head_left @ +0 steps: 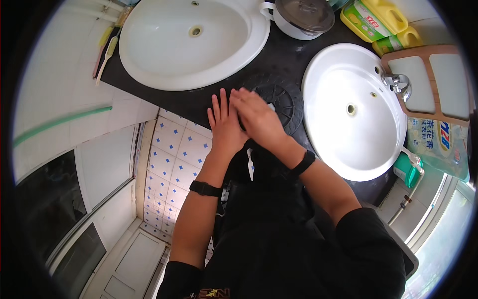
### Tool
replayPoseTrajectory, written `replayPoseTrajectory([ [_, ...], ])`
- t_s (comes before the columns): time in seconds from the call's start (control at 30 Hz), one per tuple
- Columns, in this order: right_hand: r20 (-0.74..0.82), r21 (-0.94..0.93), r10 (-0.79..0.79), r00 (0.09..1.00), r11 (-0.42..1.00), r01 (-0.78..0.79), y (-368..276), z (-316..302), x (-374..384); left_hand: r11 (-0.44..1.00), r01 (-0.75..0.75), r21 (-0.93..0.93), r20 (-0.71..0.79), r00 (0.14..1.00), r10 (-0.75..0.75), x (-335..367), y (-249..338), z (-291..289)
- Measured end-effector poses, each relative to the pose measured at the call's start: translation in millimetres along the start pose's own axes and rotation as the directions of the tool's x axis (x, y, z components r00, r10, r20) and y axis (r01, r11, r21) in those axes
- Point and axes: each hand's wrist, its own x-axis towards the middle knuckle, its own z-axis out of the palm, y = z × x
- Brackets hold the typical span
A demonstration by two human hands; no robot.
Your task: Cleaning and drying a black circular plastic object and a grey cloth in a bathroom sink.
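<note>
My left hand (226, 127) is raised above the counter's front edge, its fingers stretched up and slightly apart. Against its thumb side lies my right hand (261, 119), fingers bent and pressed together, the fingertips beside the left index finger. Whatever the right fingers hold, if anything, is hidden. Just behind the right hand sits a round black ribbed plastic piece (286, 104) on the dark counter (284, 57). A small pale bit shows at the right hand's edge, too little to name. Below my wrists, a thin white strip (250, 164) stands out against my black clothing.
White basins flank the space: one (164, 74) far left, another (318, 139) right, with a chrome faucet (398, 84). A lidded pot (298, 22), yellow jugs (371, 22), a framed wooden board (428, 65) and a detergent bag (438, 142) stand behind. Brushes (107, 57) lie at left.
</note>
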Motion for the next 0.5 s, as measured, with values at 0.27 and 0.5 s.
replayPoseTrajectory([
  [0.27,0.171,0.038,-0.074,0.982,0.997,0.069,20,-60,-44,0.999,-0.006,0.039,0.157,0.988,0.0,0,11,-22],
  [0.5,-0.234,-0.188,0.196,0.952,0.952,-0.243,65,-58,-8,0.996,-0.068,0.059,0.245,0.968,0.052,6,15,-23],
])
